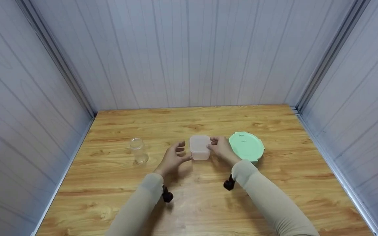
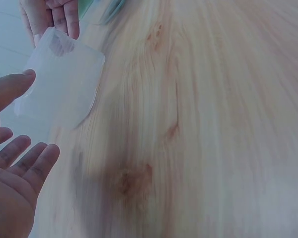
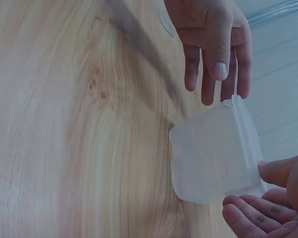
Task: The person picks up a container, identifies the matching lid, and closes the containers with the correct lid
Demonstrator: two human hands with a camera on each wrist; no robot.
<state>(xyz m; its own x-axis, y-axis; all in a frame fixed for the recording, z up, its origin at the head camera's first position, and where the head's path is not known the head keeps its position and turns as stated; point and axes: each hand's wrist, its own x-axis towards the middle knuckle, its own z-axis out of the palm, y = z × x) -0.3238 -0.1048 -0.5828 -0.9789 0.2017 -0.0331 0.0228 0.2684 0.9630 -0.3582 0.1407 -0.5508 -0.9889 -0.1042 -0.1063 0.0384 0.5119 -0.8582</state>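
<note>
A small translucent plastic container with a frosted lid (image 1: 199,143) stands upright on the table between both hands. My left hand (image 1: 173,158) is at its left side with the fingers spread and apart; the thumb reaches its front left corner. On the other side, my right hand (image 1: 222,149) touches the container's right edge with thumb and fingertips. In the right wrist view the right thumb (image 3: 275,172) lies at the lid's rim, with the fingers beside the wall of the container (image 3: 208,153). The left wrist view shows the container (image 2: 64,82) beyond the left thumb (image 2: 15,87).
A clear jar (image 1: 139,151) stands to the left of the hands. A round container with a mint green lid (image 1: 246,146) sits right of the right hand, close to that wrist. Pale panel walls (image 1: 189,55) enclose the wooden table (image 1: 195,203) at the back and sides.
</note>
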